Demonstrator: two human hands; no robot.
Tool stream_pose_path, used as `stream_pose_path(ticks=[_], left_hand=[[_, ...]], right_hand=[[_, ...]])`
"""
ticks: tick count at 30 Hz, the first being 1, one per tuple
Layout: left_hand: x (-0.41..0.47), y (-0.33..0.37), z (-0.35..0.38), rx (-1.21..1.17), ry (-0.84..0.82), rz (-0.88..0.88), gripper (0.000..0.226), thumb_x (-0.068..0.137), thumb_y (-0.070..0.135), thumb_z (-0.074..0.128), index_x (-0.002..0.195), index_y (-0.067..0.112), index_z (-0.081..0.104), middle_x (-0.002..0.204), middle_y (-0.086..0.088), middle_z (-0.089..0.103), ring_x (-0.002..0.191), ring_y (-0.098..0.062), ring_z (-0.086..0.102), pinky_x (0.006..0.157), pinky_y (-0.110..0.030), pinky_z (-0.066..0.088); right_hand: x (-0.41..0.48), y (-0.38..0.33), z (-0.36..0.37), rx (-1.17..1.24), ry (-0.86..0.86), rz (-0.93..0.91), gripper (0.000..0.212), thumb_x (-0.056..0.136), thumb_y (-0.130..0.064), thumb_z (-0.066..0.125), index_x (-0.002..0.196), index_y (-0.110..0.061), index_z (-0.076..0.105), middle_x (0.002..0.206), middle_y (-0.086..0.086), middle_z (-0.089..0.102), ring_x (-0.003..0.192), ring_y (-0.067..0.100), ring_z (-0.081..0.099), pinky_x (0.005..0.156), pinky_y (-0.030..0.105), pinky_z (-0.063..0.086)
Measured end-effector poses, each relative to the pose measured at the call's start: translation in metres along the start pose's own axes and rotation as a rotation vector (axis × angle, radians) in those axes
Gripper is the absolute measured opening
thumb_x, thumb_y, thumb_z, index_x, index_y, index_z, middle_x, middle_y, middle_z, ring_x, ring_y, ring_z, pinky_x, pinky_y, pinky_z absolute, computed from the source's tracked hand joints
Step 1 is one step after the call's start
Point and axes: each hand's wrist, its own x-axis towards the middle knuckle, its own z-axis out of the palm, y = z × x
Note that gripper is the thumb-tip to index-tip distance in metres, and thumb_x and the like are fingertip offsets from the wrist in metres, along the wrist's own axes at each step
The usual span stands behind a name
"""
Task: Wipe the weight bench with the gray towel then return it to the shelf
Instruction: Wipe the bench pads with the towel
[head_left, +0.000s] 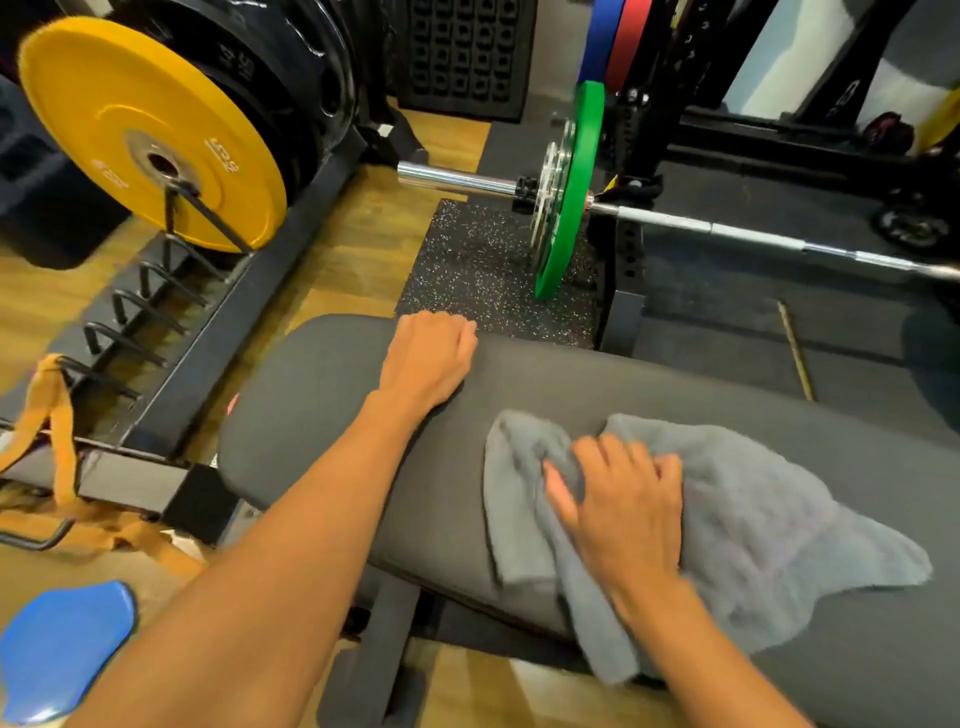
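Note:
The dark padded weight bench (322, 415) runs across the lower half of the view. A gray towel (753, 509) lies rumpled on its pad, right of centre, one corner hanging over the near edge. My right hand (623, 509) presses down on the towel's left part, fingers bunched into the cloth. My left hand (428, 358) rests on the bench's far edge with its fingers curled over it, holding nothing else. No shelf is in view.
A loaded barbell (675, 221) with a green plate (569, 192) crosses behind the bench. A plate rack with a yellow plate (104, 104) stands at the left. Orange straps (57, 415) and a blue disc (57, 644) lie at the lower left on the wood floor.

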Motion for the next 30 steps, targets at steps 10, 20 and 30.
stream_pose_path(ticks=[10, 20, 30], left_hand=[[-0.002, -0.004, -0.005, -0.289, 0.077, -0.07, 0.049, 0.104, 0.034, 0.027, 0.077, 0.009, 0.059, 0.081, -0.013, 0.065, 0.08, -0.035, 0.055, 0.08, -0.043, 0.038], [-0.023, -0.059, -0.049, -0.207, -0.005, -0.042, 0.044, 0.103, 0.034, 0.033, 0.064, 0.014, 0.037, 0.06, 0.0, 0.043, 0.064, -0.029, 0.044, 0.067, -0.043, 0.036], [-0.008, -0.087, -0.039, -0.615, 0.277, -0.139, 0.03, 0.101, 0.029, 0.042, 0.096, 0.013, 0.067, 0.083, 0.001, 0.066, 0.074, -0.004, 0.056, 0.065, -0.019, 0.038]], right_hand=[[0.147, -0.008, 0.064, -0.095, -0.095, 0.088, 0.035, 0.095, -0.046, 0.042, 0.087, -0.015, 0.057, 0.084, 0.009, 0.064, 0.079, 0.032, 0.056, 0.072, 0.041, 0.031], [-0.013, -0.116, -0.011, 0.02, -0.041, -0.033, 0.027, 0.088, -0.045, 0.053, 0.079, -0.02, 0.055, 0.072, 0.002, 0.052, 0.066, 0.025, 0.048, 0.064, 0.039, 0.031], [0.193, -0.138, 0.093, 0.076, -0.117, -0.011, 0.023, 0.095, -0.041, 0.044, 0.088, -0.021, 0.053, 0.089, 0.005, 0.064, 0.087, 0.03, 0.056, 0.077, 0.043, 0.03]])
